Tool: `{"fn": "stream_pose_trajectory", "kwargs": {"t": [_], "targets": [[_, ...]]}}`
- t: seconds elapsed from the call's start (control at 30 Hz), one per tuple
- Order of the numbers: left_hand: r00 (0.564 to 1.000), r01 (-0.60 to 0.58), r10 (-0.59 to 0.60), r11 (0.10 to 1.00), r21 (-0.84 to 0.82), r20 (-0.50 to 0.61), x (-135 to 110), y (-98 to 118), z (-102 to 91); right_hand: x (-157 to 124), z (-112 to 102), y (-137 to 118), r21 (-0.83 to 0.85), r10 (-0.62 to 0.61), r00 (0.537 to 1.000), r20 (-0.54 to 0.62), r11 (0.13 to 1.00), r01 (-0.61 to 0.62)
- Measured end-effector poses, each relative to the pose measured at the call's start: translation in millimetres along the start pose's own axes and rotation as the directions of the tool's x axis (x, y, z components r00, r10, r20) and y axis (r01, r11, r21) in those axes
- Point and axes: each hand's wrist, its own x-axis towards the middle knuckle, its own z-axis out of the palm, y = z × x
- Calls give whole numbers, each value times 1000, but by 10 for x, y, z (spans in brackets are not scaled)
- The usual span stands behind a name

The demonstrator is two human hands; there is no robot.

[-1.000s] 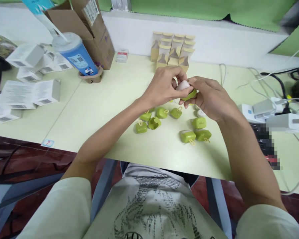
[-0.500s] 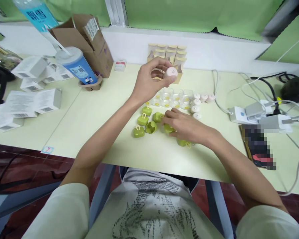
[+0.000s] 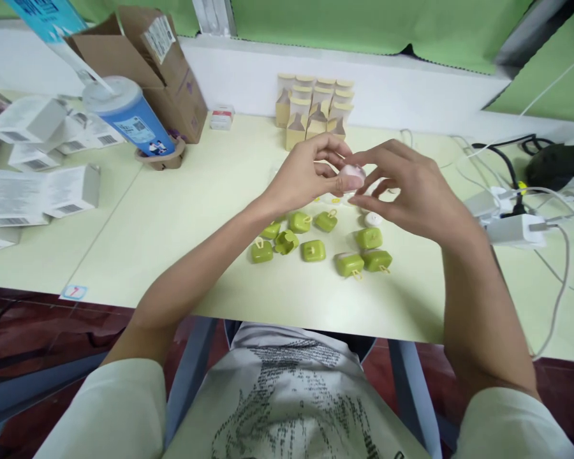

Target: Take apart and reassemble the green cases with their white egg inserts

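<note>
My left hand [image 3: 306, 172] pinches a small pale pink rounded case [image 3: 350, 175] above the table. My right hand [image 3: 411, 191] is raised beside it, its fingertips touching the pink case from the right. Below the hands several small green silicone cases [image 3: 313, 250] with loops lie scattered on the pale yellow table [image 3: 182, 210]. A white rounded piece [image 3: 374, 218] lies just under my right hand.
Small tan cartons [image 3: 310, 108] stand at the back. At the left are a blue cup [image 3: 129, 118] with a lid, an open cardboard box [image 3: 148, 57] and white boxes [image 3: 43, 191]. White chargers and cables [image 3: 511, 220] lie at the right.
My right hand left the green cases on the table and rose to the pink case. My left hand brought the pink case down and toward the middle.
</note>
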Motion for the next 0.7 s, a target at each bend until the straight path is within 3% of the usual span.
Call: {"fn": "stream_pose_trajectory", "kwargs": {"t": [0.13, 0.23, 0.33, 0.4, 0.5, 0.6, 0.7], "targets": [[999, 24, -23, 999, -24, 33, -42, -19, 110, 51, 57, -19, 73, 24, 1000, 13, 997, -25], [1000, 28, -28, 999, -23, 12, -52, -2, 169, 12, -67, -56, 91, 45, 999, 23, 995, -47], [998, 38, -39, 999, -23, -44, -42, 35, 170, -33, -252, 33, -9, 169, 985, -16, 986, -169], [995, 46, -45, 999, 3, -92, -28, 59, 135, -23, -320, 203, -107, 336, 940, -65, 934, -341], [989, 49, -45, 998, 29, -144, -9, 80, 71, 72, -271, 565, -264, 584, 811, -36, 777, -572], [986, 65, -58, 997, 37, -159, -1, 74, 38, 197, -114, 894, -397, 661, 747, 64, 704, -589], [986, 81, -72, 995, 55, -154, 0, 48, 33, 266, 15, 1075, -437, 696, 712, 95, 672, -598]]}}
